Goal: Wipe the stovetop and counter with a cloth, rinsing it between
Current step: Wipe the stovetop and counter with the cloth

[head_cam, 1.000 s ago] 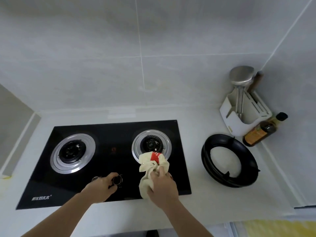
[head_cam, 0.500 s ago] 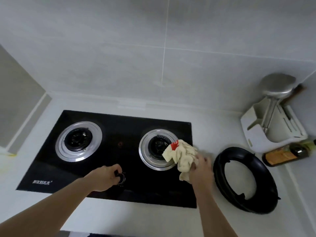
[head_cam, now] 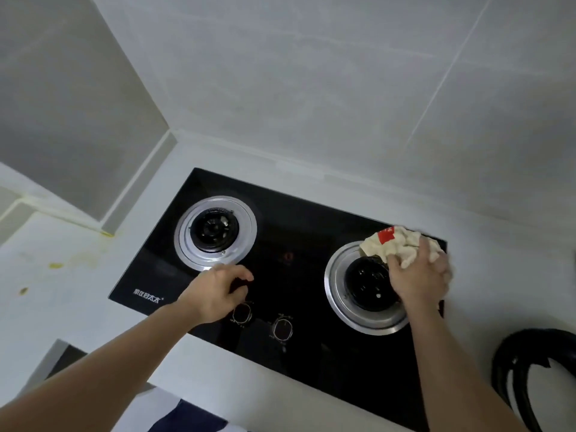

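1. Versus 0.5 s ago: cloth (head_cam: 402,246) moved from the front-right edge of the right burner (head_cam: 367,283) to its far-right rim, now reaching the back right corner of the stovetop (head_cam: 299,244).
2. Versus 0.5 s ago: left hand (head_cam: 215,293) lifted off the left knob (head_cam: 242,313); knob now exposed just in front of the hand.
3. Versus 0.5 s ago: black pan-support ring (head_cam: 530,375) pushed to the lower right frame edge, only partly seen; rack and bottle out of view.
4. Right hand (head_cam: 419,275) on top of the cloth, fingers curled over and bunching it; right grip pinching the cloth against the stovetop. Some motion blur at the knuckles.
5. Left grip: fingers loosely curled, holding nothing, hovering over the glass between the left burner (head_cam: 215,233) and the knobs. Contact with the glass: cannot tell.
6. Cloth crumpled, cream, with a red label (head_cam: 386,236) at its far-left side. Long axis roughly left-right along the stovetop's back edge; label end toward the left burner, other end toward the right corner.
7. 2 knobs visible; right knob (head_cam: 282,328) untouched.
8. Table (head_cam: 78,300) around the stovetop white, with yellow spots (head_cam: 55,265) at left.
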Action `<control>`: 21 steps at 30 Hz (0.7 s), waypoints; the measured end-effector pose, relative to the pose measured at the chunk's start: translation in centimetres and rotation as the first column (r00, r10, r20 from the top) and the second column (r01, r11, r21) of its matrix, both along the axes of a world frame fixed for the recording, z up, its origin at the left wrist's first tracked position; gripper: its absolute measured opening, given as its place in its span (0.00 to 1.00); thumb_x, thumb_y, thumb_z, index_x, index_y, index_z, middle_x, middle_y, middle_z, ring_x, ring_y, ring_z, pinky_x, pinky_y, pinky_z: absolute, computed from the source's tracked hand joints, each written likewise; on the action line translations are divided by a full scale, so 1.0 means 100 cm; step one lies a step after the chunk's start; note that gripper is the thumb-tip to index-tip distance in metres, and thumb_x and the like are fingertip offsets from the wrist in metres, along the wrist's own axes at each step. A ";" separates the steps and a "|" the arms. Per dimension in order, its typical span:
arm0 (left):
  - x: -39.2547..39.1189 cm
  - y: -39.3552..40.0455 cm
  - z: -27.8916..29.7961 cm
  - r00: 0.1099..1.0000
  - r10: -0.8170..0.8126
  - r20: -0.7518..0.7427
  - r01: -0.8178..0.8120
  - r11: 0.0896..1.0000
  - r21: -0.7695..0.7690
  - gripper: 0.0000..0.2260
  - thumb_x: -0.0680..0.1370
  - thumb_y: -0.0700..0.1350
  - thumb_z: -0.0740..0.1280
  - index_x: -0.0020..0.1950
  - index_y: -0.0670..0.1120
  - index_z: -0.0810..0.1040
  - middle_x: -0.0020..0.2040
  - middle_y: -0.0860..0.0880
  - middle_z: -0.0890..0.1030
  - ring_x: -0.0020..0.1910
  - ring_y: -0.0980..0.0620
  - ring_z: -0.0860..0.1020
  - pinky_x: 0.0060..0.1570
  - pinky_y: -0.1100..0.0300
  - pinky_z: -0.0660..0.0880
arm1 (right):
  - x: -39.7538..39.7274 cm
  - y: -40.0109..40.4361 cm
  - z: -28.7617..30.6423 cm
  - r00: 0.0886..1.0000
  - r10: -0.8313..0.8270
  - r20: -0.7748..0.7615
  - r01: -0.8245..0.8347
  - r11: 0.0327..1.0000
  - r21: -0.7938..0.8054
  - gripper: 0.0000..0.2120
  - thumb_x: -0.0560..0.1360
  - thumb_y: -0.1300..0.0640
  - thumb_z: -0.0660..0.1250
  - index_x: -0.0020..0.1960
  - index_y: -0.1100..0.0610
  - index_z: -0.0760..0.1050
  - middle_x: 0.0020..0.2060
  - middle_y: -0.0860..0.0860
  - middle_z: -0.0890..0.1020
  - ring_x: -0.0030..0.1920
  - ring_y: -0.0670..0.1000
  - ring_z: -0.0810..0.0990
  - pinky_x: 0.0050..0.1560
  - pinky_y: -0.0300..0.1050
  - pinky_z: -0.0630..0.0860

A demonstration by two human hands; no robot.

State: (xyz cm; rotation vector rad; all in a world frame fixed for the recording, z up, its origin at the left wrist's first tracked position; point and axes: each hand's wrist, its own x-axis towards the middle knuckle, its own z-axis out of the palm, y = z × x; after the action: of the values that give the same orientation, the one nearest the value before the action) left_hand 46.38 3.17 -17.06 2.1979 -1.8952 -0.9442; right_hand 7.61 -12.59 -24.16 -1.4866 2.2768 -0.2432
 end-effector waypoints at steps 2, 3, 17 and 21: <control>0.021 -0.003 -0.007 0.997 0.020 0.078 -0.014 0.997 -0.079 0.21 0.76 0.59 0.60 0.65 0.54 0.80 0.63 0.57 0.80 0.62 0.52 0.77 0.63 0.52 0.75 | 0.011 -0.010 -0.008 0.998 0.030 -0.046 -0.032 0.999 -0.043 0.37 0.77 0.37 0.67 0.82 0.42 0.55 0.79 0.63 0.58 0.72 0.72 0.64 0.71 0.67 0.66; 0.029 -0.004 -0.008 0.996 0.045 0.077 -0.037 0.993 -0.109 0.24 0.75 0.60 0.58 0.67 0.54 0.79 0.64 0.57 0.80 0.65 0.51 0.77 0.64 0.51 0.75 | 0.019 -0.014 -0.010 0.997 0.049 -0.062 -0.053 0.997 -0.054 0.36 0.78 0.39 0.67 0.82 0.42 0.57 0.78 0.64 0.58 0.70 0.72 0.65 0.70 0.67 0.67; 0.182 0.029 -0.015 0.985 0.168 -0.042 -0.173 0.974 -0.149 0.17 0.81 0.48 0.68 0.68 0.61 0.74 0.65 0.60 0.77 0.60 0.59 0.76 0.64 0.59 0.72 | 0.327 -0.045 -0.013 0.826 0.562 0.052 -0.537 0.811 -0.235 0.29 0.74 0.48 0.73 0.74 0.45 0.71 0.77 0.55 0.65 0.70 0.65 0.67 0.74 0.59 0.67; 0.216 0.048 -0.029 0.997 0.029 0.071 -0.036 0.994 0.104 0.32 0.80 0.59 0.62 0.83 0.53 0.60 0.77 0.54 0.71 0.72 0.51 0.72 0.72 0.60 0.66 | 0.405 -0.073 0.003 0.741 0.656 0.140 -0.640 0.754 -0.146 0.32 0.74 0.50 0.75 0.75 0.43 0.70 0.77 0.51 0.65 0.75 0.61 0.62 0.76 0.56 0.61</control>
State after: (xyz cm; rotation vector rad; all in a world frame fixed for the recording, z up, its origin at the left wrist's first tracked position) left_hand 67.93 7.97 -19.94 2.3428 -1.8736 -0.9971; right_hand 48.12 -19.92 -23.90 -2.1043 1.4884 -0.2559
